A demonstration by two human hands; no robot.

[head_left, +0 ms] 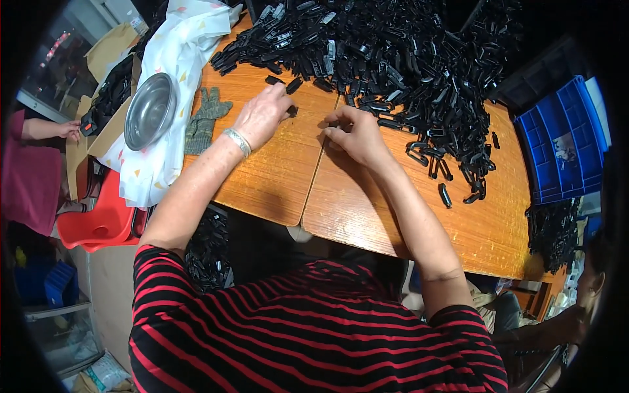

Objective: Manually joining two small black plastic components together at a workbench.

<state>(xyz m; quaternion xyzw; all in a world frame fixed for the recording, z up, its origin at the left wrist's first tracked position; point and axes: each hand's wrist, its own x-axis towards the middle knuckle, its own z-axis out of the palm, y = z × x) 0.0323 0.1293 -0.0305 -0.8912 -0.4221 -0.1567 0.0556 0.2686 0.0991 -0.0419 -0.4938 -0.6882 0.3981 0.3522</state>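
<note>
My left hand (263, 114), with a silver band on its wrist, is over the left part of the wooden table (262, 180). Its fingers curl closed on a small black plastic part (292, 112), partly hidden by the fingertips. Just right of the table's seam is my right hand (359, 136), thumb and forefinger pinched together; whatever lies between them is too small and dark to make out. Beyond both hands spreads a big heap of black plastic parts (393, 59). A few loose black parts (294, 85) lie just past my left fingers.
Left of my left hand lie a grey-green knit glove (208, 118) and a grey bowl (151, 111) on white patterned plastic sheeting (190, 39). A red chair (105, 219) and a person's arm (49, 130) are farther left. A blue crate (567, 141) stands at the right edge.
</note>
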